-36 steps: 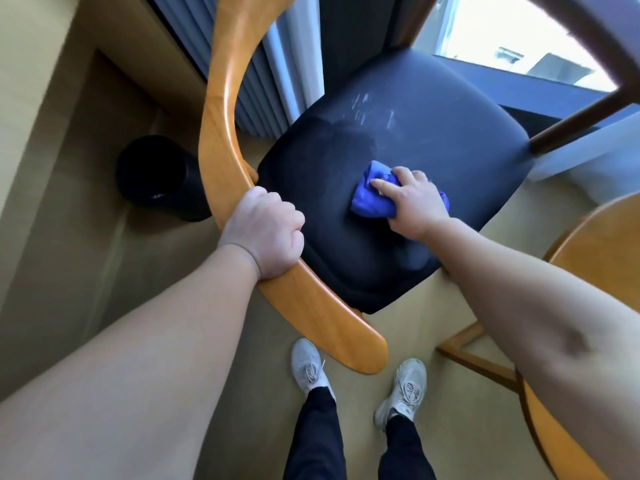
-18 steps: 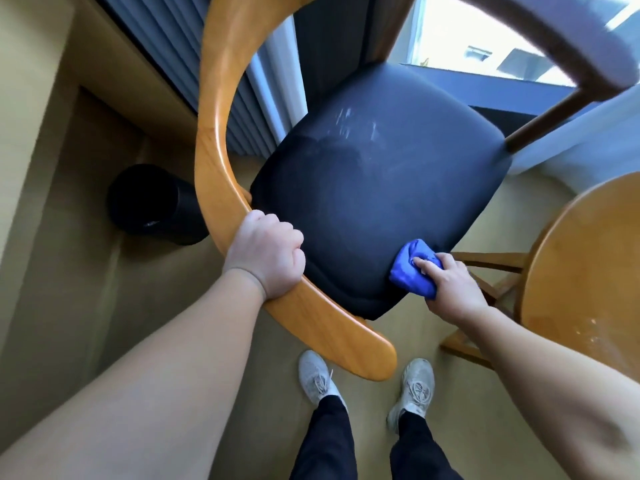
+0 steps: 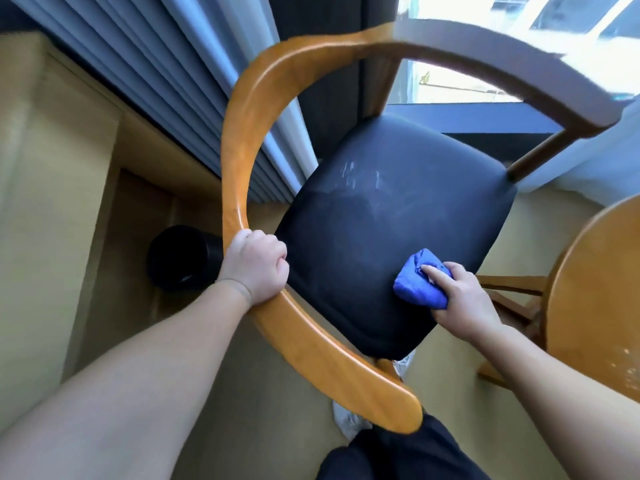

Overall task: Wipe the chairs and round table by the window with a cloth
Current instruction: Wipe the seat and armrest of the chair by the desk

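A wooden chair [image 3: 239,161] with a curved armrest and a dark padded seat [image 3: 381,237] stands in front of me by the window. My left hand [image 3: 254,265] is wrapped around the curved armrest on the left side. My right hand [image 3: 460,296] presses a bunched blue cloth [image 3: 415,284] onto the seat near its front right edge. Faint pale streaks show on the far part of the seat. The round wooden table [image 3: 595,292] shows at the right edge, partly cut off.
A black cylindrical bin [image 3: 180,258] lies on the tan floor left of the chair. Grey curtains [image 3: 166,71] hang behind, with a bright window [image 3: 467,88] beyond. Wooden legs [image 3: 509,292] stand under the table. My legs are at the bottom.
My right hand swept the cloth from the seat's middle toward its front right edge, then slightly back onto the seat. The left hand stayed on the armrest. My view lifted, showing more of the chair's back.
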`<action>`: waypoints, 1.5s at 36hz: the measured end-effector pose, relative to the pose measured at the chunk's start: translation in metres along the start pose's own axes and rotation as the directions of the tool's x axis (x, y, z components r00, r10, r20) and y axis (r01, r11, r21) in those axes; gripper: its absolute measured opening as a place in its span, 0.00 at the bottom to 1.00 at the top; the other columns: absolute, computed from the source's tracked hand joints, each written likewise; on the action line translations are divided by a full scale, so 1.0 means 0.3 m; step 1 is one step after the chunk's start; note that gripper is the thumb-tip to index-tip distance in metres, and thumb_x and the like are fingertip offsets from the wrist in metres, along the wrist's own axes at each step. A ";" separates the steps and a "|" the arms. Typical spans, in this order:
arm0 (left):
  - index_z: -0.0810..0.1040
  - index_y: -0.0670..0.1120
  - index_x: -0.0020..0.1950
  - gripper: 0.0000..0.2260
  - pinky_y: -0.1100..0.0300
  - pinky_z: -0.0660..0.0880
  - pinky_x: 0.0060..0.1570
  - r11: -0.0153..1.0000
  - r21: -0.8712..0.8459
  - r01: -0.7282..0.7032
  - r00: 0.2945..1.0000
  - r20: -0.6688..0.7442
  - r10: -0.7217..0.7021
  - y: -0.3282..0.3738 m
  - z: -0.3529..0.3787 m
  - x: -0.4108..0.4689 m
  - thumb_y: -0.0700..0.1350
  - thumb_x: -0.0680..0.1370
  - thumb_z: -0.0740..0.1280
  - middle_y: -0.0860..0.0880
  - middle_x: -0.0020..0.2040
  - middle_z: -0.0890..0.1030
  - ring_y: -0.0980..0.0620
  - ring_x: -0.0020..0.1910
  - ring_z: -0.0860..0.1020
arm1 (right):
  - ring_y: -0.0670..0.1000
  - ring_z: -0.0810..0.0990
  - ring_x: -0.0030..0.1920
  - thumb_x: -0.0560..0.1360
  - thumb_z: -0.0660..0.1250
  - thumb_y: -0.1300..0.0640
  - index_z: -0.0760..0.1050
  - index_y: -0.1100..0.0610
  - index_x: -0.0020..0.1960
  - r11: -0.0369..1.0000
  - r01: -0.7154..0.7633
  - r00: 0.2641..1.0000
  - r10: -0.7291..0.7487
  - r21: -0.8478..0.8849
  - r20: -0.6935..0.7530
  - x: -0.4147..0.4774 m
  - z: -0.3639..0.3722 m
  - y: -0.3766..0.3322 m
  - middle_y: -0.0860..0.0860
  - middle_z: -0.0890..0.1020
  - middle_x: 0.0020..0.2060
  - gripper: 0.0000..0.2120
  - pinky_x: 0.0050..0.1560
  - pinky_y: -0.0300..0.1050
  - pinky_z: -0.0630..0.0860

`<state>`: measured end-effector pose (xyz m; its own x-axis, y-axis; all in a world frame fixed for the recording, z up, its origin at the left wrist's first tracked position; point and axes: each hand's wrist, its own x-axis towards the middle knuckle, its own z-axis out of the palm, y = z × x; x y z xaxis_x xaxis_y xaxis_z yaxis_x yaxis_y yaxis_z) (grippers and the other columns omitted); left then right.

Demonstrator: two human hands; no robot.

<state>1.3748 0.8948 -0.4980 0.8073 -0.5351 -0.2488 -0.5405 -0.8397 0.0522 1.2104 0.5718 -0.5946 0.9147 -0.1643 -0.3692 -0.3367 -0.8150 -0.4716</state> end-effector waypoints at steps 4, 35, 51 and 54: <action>0.79 0.46 0.40 0.09 0.52 0.73 0.47 0.999 0.004 -0.042 0.998 -0.057 0.042 -0.083 -0.117 0.119 0.45 0.74 0.60 0.50 0.38 0.78 0.49 0.40 0.75 | 0.63 0.75 0.54 0.62 0.72 0.61 0.76 0.50 0.65 0.998 -0.014 1.000 0.013 0.057 0.029 0.054 -0.003 -0.035 0.57 0.75 0.61 0.31 0.53 0.54 0.77; 0.47 0.49 0.77 0.32 0.50 0.68 0.44 0.900 0.188 -0.393 0.914 0.192 0.358 -0.156 -0.385 1.183 0.46 0.77 0.59 0.40 0.63 0.68 0.40 0.56 0.74 | 0.65 0.77 0.45 0.55 0.75 0.61 0.76 0.52 0.63 0.985 -0.137 0.972 0.154 0.106 -0.177 0.643 0.138 -0.631 0.63 0.76 0.59 0.36 0.40 0.57 0.78; 0.61 0.43 0.65 0.18 0.50 0.69 0.43 0.862 -0.029 -0.505 0.853 0.136 0.504 0.047 -0.313 1.433 0.51 0.80 0.59 0.41 0.56 0.72 0.39 0.50 0.74 | 0.66 0.77 0.46 0.58 0.73 0.40 0.73 0.44 0.64 0.984 -0.048 0.998 0.054 -0.169 0.027 0.821 0.272 -0.645 0.60 0.76 0.59 0.35 0.41 0.58 0.77; 0.62 0.44 0.62 0.18 0.52 0.66 0.42 0.867 -0.061 -0.495 0.859 0.113 0.499 0.062 -0.314 1.441 0.53 0.80 0.60 0.44 0.52 0.72 0.45 0.44 0.70 | 0.63 0.76 0.43 0.58 0.74 0.43 0.71 0.44 0.64 0.985 0.029 1.000 -0.029 -0.173 -0.001 0.839 0.270 -0.599 0.60 0.75 0.56 0.35 0.40 0.55 0.76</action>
<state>1.7360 0.6392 -0.5134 0.3975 -0.8683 -0.2968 -0.8538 -0.4685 0.2271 1.4832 0.7220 -0.6676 0.9245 -0.1412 -0.3541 -0.2669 -0.9030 -0.3366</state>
